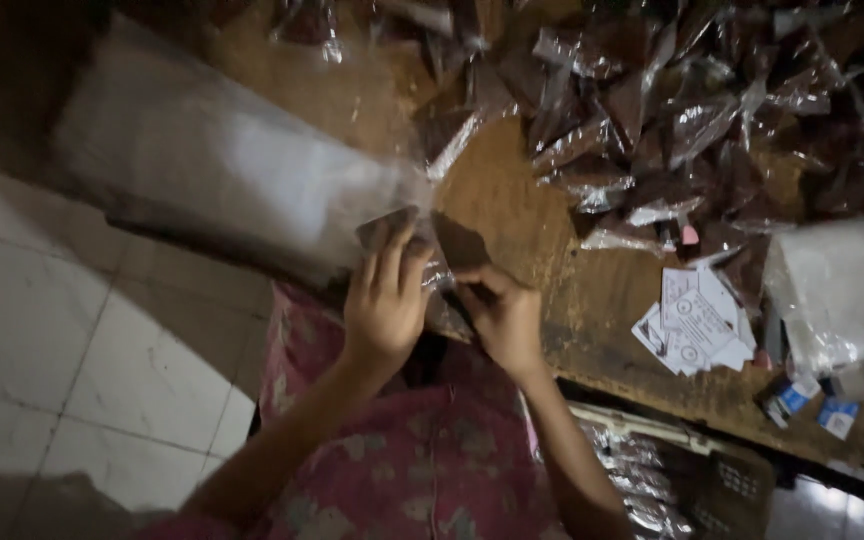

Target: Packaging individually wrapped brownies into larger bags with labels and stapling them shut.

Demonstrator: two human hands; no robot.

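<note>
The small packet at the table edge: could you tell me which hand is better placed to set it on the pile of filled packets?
Probably the right hand: the pile of filled packets lies on its side.

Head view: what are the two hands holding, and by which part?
Both the left hand and the right hand grip one small clear plastic packet between them, each at its own end. Its contents cannot be told.

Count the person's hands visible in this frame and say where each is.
2. The left hand grips a small clear packet at the wooden table edge; the right hand pinches the same packet beside it. No other hands show, though the frame is dim.
</note>
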